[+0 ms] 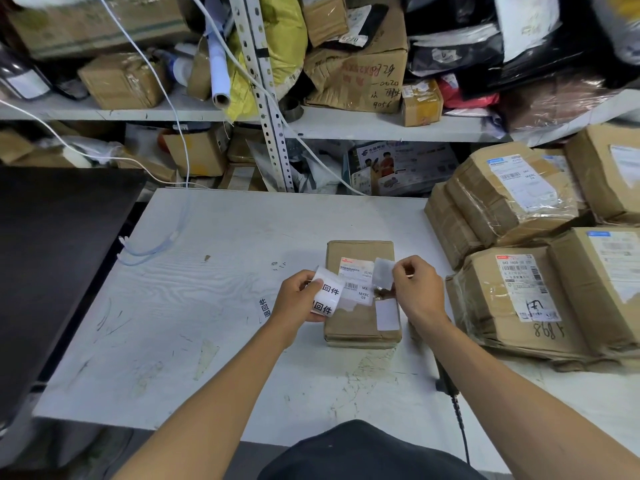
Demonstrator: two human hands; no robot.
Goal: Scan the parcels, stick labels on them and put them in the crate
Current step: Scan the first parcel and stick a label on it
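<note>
table (214,306): white, scuffed, one stray label stuck flat left of the hands
stack (540,251): taped cartons piled at the table's right edge, well apart from the parcel
parcel (362,327): small brown box lying flat mid-table, between and under both hands; shipping label on top
left hand (300,295): fingers curled shut around label strip (325,295), black print facing up, held over the parcel's left edge
right hand (417,289): thumb and forefinger pinched on one label (383,271), above the parcel top
crate: can't tell where
</note>
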